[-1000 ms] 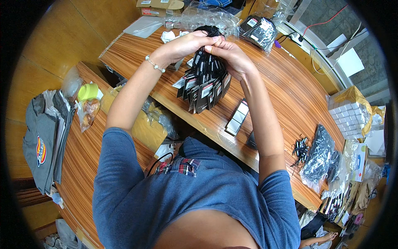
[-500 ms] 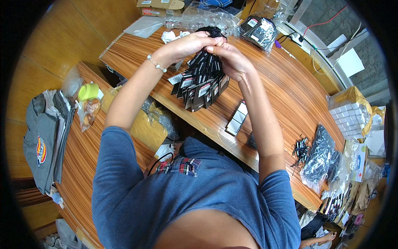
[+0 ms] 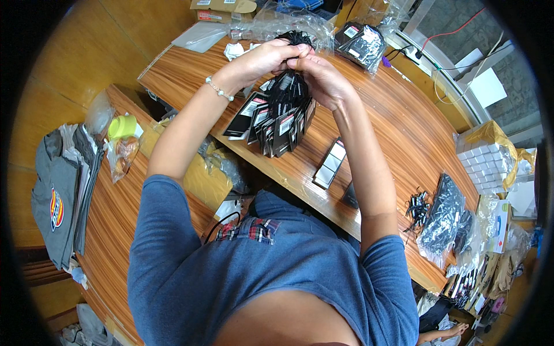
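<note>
A thick bunch of black hang tags (image 3: 283,128) with white and red labels dangles by its black cords over the far part of the wooden table (image 3: 398,132). The looped cord ends (image 3: 297,38) stick up above my fingers. My left hand (image 3: 276,57) and my right hand (image 3: 324,78) meet there, both closed around the gathered cords. Which fingers carry the weight is hidden. Below the bunch, near the table's front edge, lies a black tag with white panels (image 3: 330,164). Another dark piece (image 3: 350,197) is partly covered by my right forearm.
At right lie loose black cords (image 3: 418,209) and a clear bag of black cords (image 3: 441,225). A wrapped block of small white boxes (image 3: 487,164) stands behind them. Plastic bags (image 3: 283,29) and a bag of black goods (image 3: 362,43) line the back. Folded grey garments (image 3: 57,196) lie left.
The hanging tags have swung and spread, with some shifting left and lower. My fingers have shifted slightly on the cords, and both hands stay in nearly the same place.
</note>
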### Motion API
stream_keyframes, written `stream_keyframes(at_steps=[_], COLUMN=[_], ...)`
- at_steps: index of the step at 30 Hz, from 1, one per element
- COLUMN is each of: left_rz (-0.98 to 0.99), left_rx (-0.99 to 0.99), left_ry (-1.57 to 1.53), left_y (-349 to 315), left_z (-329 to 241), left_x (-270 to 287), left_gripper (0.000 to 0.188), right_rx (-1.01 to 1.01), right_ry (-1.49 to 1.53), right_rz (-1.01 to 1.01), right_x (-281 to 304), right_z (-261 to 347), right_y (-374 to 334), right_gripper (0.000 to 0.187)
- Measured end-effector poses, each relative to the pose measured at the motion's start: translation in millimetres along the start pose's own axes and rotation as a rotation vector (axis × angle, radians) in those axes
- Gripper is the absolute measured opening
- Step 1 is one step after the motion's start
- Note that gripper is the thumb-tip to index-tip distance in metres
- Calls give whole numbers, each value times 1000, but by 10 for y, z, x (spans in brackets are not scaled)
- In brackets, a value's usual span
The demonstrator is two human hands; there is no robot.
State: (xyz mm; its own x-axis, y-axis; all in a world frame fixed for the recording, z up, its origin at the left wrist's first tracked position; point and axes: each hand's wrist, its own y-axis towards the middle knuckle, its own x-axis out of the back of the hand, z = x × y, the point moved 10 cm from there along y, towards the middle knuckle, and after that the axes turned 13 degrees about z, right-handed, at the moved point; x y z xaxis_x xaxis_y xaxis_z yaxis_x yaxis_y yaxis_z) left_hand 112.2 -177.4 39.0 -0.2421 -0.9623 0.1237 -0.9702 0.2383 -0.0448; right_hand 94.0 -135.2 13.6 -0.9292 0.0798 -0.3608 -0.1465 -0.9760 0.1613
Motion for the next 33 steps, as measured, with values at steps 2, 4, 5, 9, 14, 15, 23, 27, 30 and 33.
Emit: stream_keyframes(at_steps=[2, 4, 5, 9, 14, 15, 23, 27, 30, 33], left_rz=[-79, -146, -130, -54, 10, -17, 97, 43, 43, 42], left_rx=[-24, 27, 15, -17, -46, -55, -427, -485, -474, -450], left_ry=[128, 228, 217, 155, 60, -35, -834, -933, -880, -836], left_y=[-20, -47, -35, -17, -2, -7, 71, -41, -92, -135], left_z=[-117, -156, -158, -174, -175, -184, -68, -12, 6, -7], left_x=[12, 51, 33, -34, -4, 1, 119, 258, 289, 302], left_gripper=[29, 30, 30, 32, 29, 28, 17, 15, 16, 16], right_rx=[38, 56, 49, 65, 13, 22, 53, 45, 75, 18], right_ry=[-28, -32, -22, -53, -146, -154, -333, -378, -325, -286], right_rz=[-16, 40, 62, 127, 98, 95, -110, -110, -80, -54], right_x=[-36, -58, -54, -92, -74, -79, -15, 29, -1, -77], right_z=[75, 104, 102, 131, 87, 94, 174, 126, 125, 114], right_y=[-15, -5, -8, -7, -23, -30, -60, -43, -29, -36], right_gripper=[12, 12, 13, 13, 19, 19, 20, 20, 19, 19])
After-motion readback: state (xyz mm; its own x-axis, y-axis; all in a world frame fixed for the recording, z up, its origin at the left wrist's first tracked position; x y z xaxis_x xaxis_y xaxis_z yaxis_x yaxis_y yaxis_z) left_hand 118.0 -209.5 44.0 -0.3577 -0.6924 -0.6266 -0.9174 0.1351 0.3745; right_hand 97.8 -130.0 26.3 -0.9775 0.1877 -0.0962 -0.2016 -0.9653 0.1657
